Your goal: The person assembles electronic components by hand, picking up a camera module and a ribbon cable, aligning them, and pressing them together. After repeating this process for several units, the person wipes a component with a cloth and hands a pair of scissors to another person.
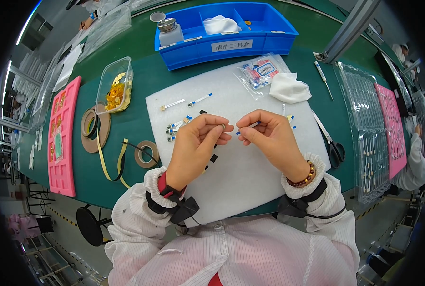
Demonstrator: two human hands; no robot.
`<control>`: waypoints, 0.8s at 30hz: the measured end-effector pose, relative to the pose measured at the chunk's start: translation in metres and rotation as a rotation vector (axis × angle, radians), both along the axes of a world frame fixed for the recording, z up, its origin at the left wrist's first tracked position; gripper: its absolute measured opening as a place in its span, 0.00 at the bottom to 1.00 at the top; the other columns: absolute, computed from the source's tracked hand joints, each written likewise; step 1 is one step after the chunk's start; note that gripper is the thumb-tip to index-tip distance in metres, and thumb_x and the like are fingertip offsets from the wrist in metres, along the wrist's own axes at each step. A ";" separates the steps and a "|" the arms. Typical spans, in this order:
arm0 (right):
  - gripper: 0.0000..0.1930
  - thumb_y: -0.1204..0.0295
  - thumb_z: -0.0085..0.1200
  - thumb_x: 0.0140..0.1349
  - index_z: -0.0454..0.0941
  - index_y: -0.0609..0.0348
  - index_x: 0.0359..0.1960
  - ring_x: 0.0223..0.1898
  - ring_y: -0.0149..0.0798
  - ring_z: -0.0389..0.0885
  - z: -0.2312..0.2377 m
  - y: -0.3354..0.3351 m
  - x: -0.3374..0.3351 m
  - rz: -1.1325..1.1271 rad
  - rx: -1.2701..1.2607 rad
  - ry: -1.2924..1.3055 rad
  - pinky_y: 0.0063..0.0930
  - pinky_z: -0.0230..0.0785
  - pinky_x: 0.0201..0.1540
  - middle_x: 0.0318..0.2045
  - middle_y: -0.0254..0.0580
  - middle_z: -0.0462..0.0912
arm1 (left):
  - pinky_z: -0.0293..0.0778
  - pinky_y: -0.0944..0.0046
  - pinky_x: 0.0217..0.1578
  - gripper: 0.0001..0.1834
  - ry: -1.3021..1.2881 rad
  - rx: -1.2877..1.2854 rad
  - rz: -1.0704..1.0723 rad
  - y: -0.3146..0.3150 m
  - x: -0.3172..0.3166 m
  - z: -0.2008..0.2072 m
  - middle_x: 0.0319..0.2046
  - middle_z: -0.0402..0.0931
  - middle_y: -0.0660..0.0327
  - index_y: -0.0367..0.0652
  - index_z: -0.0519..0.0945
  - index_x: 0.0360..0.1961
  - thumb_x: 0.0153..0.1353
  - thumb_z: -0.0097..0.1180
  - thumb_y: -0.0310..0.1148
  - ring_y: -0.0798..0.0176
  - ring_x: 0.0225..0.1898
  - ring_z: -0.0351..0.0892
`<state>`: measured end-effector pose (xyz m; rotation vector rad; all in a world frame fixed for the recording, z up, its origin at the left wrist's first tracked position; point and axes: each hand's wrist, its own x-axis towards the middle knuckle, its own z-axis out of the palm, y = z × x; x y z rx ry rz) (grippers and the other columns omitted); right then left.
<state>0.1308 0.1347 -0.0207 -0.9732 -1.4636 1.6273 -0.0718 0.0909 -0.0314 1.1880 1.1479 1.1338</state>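
Observation:
Over a white foam sheet [250, 186] my two hands face each other, fingertips a short gap apart. My right hand [273, 140] pinches a small flat flex cable [238, 133], whose blue end pokes out from the fingertips. My left hand [193, 148] is closed in a pinch; a tiny thing shows at its fingertips, too small to name. Beside the left hand lies a cluster of short flex cables [174, 127] with blue ends, and two more lie above it. Small black pieces [214, 158] lie next to my left hand. Other blue-ended cables [291, 117] show behind the right hand.
A blue divided bin [231, 46] with a pump bottle [169, 33] stands at the back. At left are tape rolls [89, 131], a clear tub [126, 71] and a pink tray [62, 138]. Scissors [335, 151], a screwdriver [323, 78] and clear trays [365, 119] lie right.

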 end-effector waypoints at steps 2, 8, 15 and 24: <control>0.08 0.77 0.60 0.64 0.83 0.66 0.42 0.34 0.25 0.83 -0.002 0.000 0.000 -0.010 0.011 0.009 0.18 0.77 0.39 0.37 0.38 0.86 | 0.82 0.66 0.45 0.11 -0.030 -0.025 0.006 -0.001 0.001 0.002 0.44 0.84 0.49 0.30 0.76 0.51 0.72 0.49 0.24 0.63 0.42 0.86; 0.08 0.77 0.59 0.63 0.83 0.66 0.43 0.35 0.24 0.82 -0.002 0.001 0.000 -0.054 0.081 -0.016 0.17 0.75 0.40 0.37 0.38 0.86 | 0.82 0.66 0.45 0.11 -0.085 -0.085 0.001 -0.002 0.005 0.005 0.43 0.85 0.47 0.29 0.75 0.50 0.72 0.50 0.24 0.61 0.43 0.86; 0.10 0.76 0.61 0.61 0.82 0.65 0.44 0.36 0.24 0.82 -0.003 0.000 -0.002 -0.065 0.082 -0.033 0.17 0.75 0.41 0.37 0.38 0.84 | 0.83 0.65 0.46 0.10 -0.065 -0.141 -0.053 -0.004 0.005 0.008 0.41 0.85 0.48 0.27 0.77 0.48 0.70 0.52 0.24 0.61 0.42 0.87; 0.13 0.77 0.62 0.60 0.81 0.66 0.46 0.37 0.25 0.83 -0.005 0.000 -0.003 -0.053 -0.014 0.030 0.18 0.77 0.42 0.37 0.38 0.82 | 0.83 0.66 0.46 0.11 -0.079 -0.086 -0.057 -0.007 0.008 0.006 0.40 0.85 0.50 0.27 0.80 0.50 0.70 0.53 0.22 0.62 0.42 0.87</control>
